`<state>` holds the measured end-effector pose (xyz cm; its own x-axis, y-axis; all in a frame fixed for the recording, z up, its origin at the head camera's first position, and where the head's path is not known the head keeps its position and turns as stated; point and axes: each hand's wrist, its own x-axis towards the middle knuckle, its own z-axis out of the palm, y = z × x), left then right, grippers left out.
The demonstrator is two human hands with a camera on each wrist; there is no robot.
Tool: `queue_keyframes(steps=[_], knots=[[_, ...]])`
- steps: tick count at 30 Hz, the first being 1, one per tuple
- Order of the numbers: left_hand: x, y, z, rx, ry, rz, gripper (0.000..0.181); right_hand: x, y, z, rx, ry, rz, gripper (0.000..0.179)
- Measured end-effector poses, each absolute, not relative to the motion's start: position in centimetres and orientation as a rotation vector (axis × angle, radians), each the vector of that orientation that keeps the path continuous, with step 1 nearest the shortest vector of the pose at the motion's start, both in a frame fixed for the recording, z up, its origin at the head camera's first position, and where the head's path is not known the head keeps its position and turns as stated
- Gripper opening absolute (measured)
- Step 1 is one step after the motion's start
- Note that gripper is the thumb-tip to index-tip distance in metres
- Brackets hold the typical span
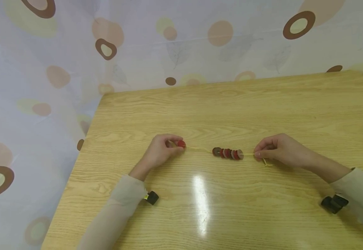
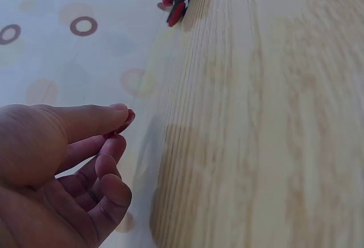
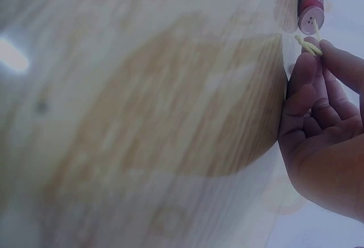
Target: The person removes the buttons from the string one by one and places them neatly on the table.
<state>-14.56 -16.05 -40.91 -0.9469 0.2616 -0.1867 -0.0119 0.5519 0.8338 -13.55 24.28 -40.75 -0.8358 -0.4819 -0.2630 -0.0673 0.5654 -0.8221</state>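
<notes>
A row of round buttons (image 1: 226,153) sits packed side by side on a yellow string (image 1: 248,153), between the two hands and above the middle of the wooden table (image 1: 231,114). The buttons are red, pinkish and dark brown, most of them standing on edge, with a brown one at the left end and a pale one at the right; the right wrist view shows small holes in the face of that pale button. The string runs out on both sides of the row. At its left end, well apart from the others, a single red button (image 1: 182,144) is pinched between the thumb and fingertips of the left hand (image 1: 161,149), whose other fingers bend loosely. The right hand (image 1: 280,151) pinches the string between thumb and forefinger, its remaining fingers curled in, and a short loose tail of string hangs past the fingertips. Pale sleeves (image 1: 114,205) cover both forearms, and a small black device (image 1: 152,197) is at each wrist. Behind the table hangs a whitish curtain (image 1: 137,45) printed with brown, peach and yellowish rounded shapes.
</notes>
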Motion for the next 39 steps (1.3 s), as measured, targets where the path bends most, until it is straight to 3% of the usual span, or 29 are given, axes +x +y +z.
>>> queue_keyframes(steps=[16,39], knots=[[-16.5,-17.2,-41.2,0.131,2.532,1.367,0.033,-13.8,24.2,-40.6,-0.437,2.357,-1.187,0.016],[-22.2,-19.3,-41.8,-0.018,2.714,1.441,0.037,-13.7,24.1,-40.9,-0.438,2.338,-1.211,0.017]])
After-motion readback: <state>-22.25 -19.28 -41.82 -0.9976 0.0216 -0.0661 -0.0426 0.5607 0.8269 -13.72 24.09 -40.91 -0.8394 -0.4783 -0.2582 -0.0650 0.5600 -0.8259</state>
